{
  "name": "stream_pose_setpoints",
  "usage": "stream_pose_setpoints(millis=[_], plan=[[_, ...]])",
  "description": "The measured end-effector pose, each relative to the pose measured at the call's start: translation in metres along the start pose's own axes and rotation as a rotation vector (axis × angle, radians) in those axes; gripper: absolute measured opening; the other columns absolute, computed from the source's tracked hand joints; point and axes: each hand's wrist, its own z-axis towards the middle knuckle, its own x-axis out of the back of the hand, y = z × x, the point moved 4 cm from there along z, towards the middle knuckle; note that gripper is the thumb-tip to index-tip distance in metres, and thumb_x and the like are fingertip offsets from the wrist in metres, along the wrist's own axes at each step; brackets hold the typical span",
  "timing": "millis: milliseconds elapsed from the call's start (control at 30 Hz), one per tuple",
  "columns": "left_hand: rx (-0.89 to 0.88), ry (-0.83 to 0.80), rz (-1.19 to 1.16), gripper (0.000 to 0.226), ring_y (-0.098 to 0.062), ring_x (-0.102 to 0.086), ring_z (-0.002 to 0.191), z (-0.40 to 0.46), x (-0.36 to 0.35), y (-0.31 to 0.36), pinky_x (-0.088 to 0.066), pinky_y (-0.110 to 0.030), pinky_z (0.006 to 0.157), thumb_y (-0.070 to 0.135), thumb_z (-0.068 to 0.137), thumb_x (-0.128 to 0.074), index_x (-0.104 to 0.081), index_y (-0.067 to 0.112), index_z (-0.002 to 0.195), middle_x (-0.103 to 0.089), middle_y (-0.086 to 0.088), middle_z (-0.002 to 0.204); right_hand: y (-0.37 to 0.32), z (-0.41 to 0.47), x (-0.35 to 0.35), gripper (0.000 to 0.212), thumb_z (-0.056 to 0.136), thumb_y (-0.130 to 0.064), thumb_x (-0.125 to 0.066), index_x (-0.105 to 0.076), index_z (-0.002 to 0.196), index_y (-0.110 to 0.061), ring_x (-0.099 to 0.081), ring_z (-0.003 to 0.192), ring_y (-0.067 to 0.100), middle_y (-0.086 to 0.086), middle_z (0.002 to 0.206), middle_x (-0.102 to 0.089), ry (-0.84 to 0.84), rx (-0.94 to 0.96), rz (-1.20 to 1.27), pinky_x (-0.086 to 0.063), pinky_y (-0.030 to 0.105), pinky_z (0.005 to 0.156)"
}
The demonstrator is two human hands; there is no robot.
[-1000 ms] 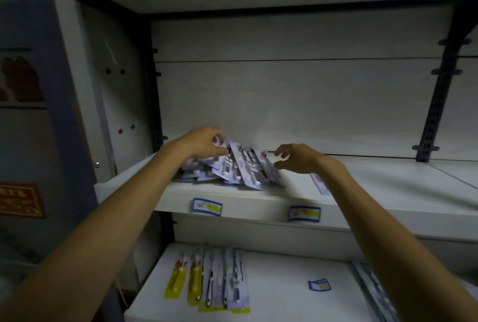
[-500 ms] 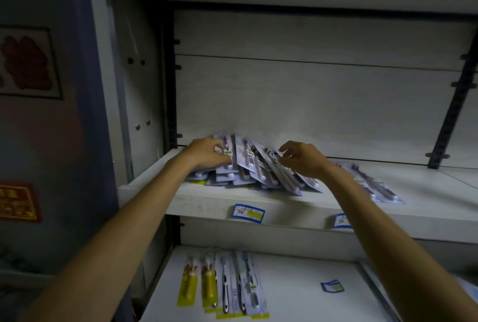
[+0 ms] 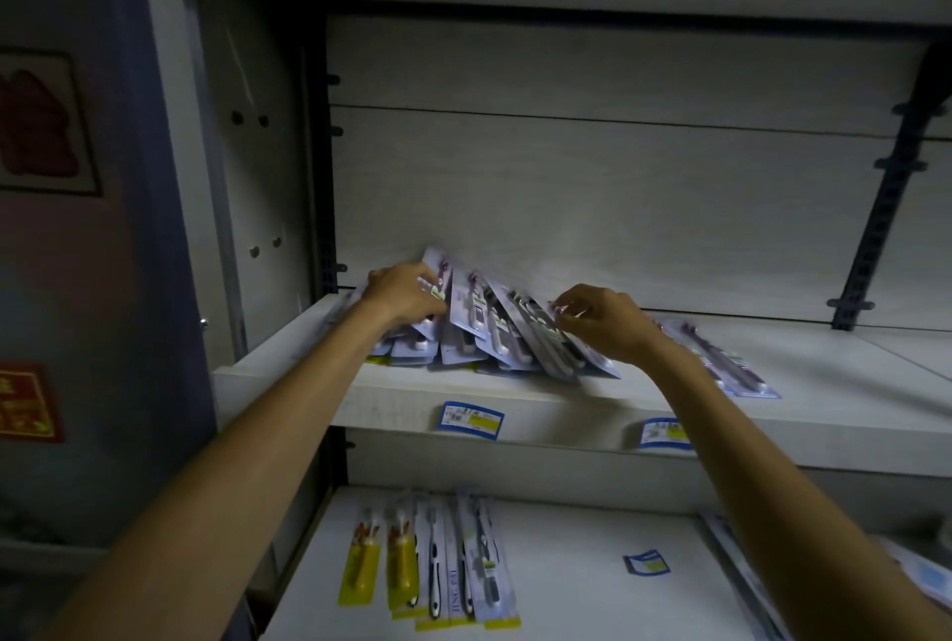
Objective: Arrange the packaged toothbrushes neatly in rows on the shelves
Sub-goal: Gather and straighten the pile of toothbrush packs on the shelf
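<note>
Pinching fanned toothbrush packs (image 3: 494, 326) on middle shelf (image 3: 515, 396): left hand (image 3: 407, 292) grips left end, right hand (image 3: 600, 323) now nips right pack, open 1.0 s ago. 2 price tags (image 3: 471, 420) (print unreadable).

I count two hands (image 3: 407, 291) (image 3: 602, 321), three blue price tags (image 3: 471, 420), five packaged toothbrushes (image 3: 463, 558) on the lower shelf (image 3: 566, 604)'s left edge; the fanned pile (image 3: 494, 326) above is uncountable.
</note>
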Motion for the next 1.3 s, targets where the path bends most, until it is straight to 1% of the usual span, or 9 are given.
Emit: stream_pose_setpoints(millis=[133, 333, 467, 533, 733, 867, 1033, 1200, 1300], plan=[[0.003, -0.016, -0.045, 0.042, -0.023, -0.063, 0.105, 0.006, 0.005, 0.003, -0.051, -0.034, 0.094, 0.020, 0.077, -0.076, -0.066, 0.019, 0.118, -0.065, -0.005, 0.124, 0.004, -0.003, 0.004, 0.031, 0.092, -0.030, -0.059, -0.060, 0.120, -0.015, -0.062, 0.095, 0.016, 0.004, 0.112, -0.067, 0.032, 0.002, 0.031, -0.053, 0.031, 0.087], [0.012, -0.182, -0.018, 0.052, -0.024, -0.059, 0.115, 0.005, 0.001, 0.012, -0.051, -0.037, 0.097, 0.017, 0.081, -0.071, -0.058, 0.019, 0.130, -0.056, -0.007, 0.135, 0.005, -0.007, 0.010, 0.027, 0.093, -0.025, -0.058, -0.062, 0.116, -0.013, -0.059, 0.089, 0.013, 0.006, 0.110, -0.068, 0.083, 0.033, 0.052, -0.049, 0.026, 0.082], [0.078, -0.251, -0.150, 0.042, -0.016, -0.061, 0.088, -0.003, 0.001, 0.018, -0.059, -0.028, 0.058, 0.007, 0.086, -0.066, -0.060, 0.016, 0.127, -0.055, -0.004, 0.116, 0.006, -0.009, 0.012, 0.025, 0.093, -0.023, -0.058, -0.063, 0.115, -0.012, -0.059, 0.089, 0.013, 0.007, 0.109, -0.068, 0.093, 0.049, 0.080, -0.048, 0.025, 0.081], [0.106, -0.239, -0.246, 0.042, -0.018, -0.059, 0.090, -0.008, 0.004, 0.016, -0.059, -0.029, 0.053, 0.002, 0.087, -0.064, -0.060, 0.014, 0.127, -0.052, -0.005, 0.118, 0.007, -0.011, 0.014, 0.025, 0.093, -0.022, -0.058, -0.064, 0.114, -0.011, -0.060, 0.089, 0.013, 0.007, 0.109, -0.069, 0.099, 0.063, 0.082, -0.048, 0.024, 0.081], [0.059, -0.059, -0.532, 0.040, -0.017, -0.065, 0.085, -0.020, 0.029, 0.007, -0.061, -0.036, 0.064, -0.001, 0.081, -0.072, -0.065, 0.015, 0.117, -0.060, -0.004, 0.106, 0.012, -0.011, 0.015, 0.024, 0.093, -0.021, -0.057, -0.065, 0.113, -0.011, -0.062, 0.092, 0.015, 0.008, 0.111, -0.069, 0.108, 0.074, 0.108, -0.048, 0.024, 0.080], [-0.003, -0.033, -0.662, 0.039, -0.024, -0.071, 0.087, -0.030, 0.032, -0.001, -0.060, -0.039, 0.076, -0.005, 0.077, -0.075, -0.068, 0.022, 0.104, -0.065, -0.014, 0.115, 0.003, -0.007, 0.006, 0.027, 0.094, -0.023, -0.057, -0.063, 0.117, -0.011, -0.060, 0.093, 0.015, 0.008, 0.113, -0.067, 0.066, 0.086, 0.135, -0.047, 0.024, 0.080], [-0.080, -0.122, -0.666, 0.047, -0.023, -0.068, 0.096, -0.041, 0.026, -0.002, -0.059, -0.033, 0.081, -0.009, 0.077, -0.072, -0.066, 0.022, 0.111, -0.065, -0.015, 0.118, -0.016, -0.002, -0.011, 0.030, 0.091, -0.027, -0.060, -0.061, 0.119, -0.014, -0.062, 0.097, 0.020, 0.009, 0.114, -0.067, 0.022, 0.068, 0.150, -0.050, 0.031, 0.084], [-0.230, -0.001, -0.541, 0.056, -0.006, -0.064, 0.093, -0.041, 0.031, -0.002, -0.060, -0.030, 0.078, -0.006, 0.076, -0.074, -0.064, 0.029, 0.118, -0.056, 0.003, 0.123, -0.042, 0.013, -0.024, 0.037, 0.092, -0.034, -0.057, -0.057, 0.123, -0.014, -0.060, 0.102, 0.023, 0.008, 0.120, -0.064, 0.001, 0.031, 0.156, -0.047, 0.029, 0.082], [-0.265, 0.020, -0.528, 0.057, -0.016, -0.067, 0.091, -0.035, 0.035, -0.009, -0.060, -0.039, 0.079, -0.007, 0.074, -0.074, -0.063, 0.030, 0.116, -0.055, 0.003, 0.126, -0.059, 0.022, -0.036, 0.038, 0.092, -0.042, -0.054, -0.059, 0.117, -0.013, -0.062, 0.097, 0.024, 0.008, 0.113, -0.066, -0.022, -0.011, 0.115, -0.051, 0.038, 0.088]])
